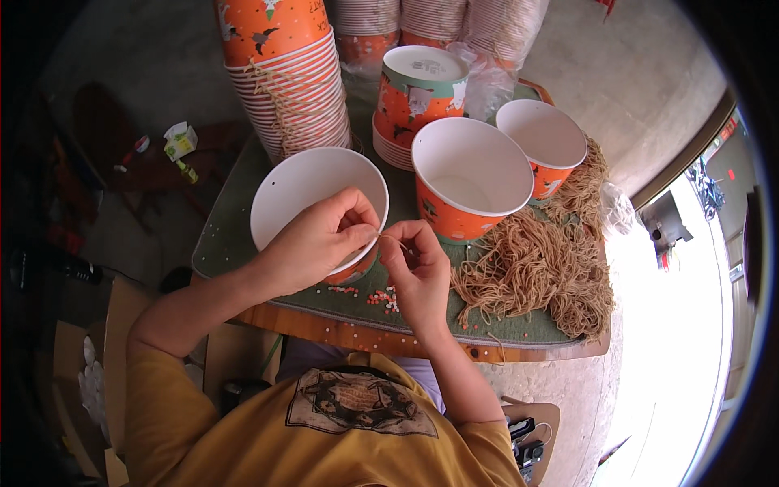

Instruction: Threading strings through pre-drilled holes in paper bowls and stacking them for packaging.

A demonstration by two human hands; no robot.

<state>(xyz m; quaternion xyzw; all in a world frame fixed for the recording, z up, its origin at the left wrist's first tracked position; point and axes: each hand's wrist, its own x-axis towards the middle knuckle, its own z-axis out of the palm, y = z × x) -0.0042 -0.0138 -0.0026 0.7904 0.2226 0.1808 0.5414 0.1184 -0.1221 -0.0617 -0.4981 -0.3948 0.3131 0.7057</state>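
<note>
A round paper bucket (280, 203) with a white inside and an orange printed outside stands at the near edge of the table, tilted toward me. My left hand (320, 235) reaches across its mouth, thumb and forefinger pinched together at the right rim, where a thin tan cord (396, 239) meets it. Just outside that rim, my right hand (418, 272) is closed on the same cord, which loops between its thumb and fingers. What exactly lies between the left fingertips is mostly hidden. A small punched hole shows in the bucket's left wall.
Two more upright buckets, a larger one (471, 174) and a smaller one (542, 138), stand to the right. Behind are an upturned bucket (422, 89) and a tall nested stack (284, 97). Tangled tan cords (527, 268) cover the table's right side. Small orange and white beads (385, 299) lie near the front edge.
</note>
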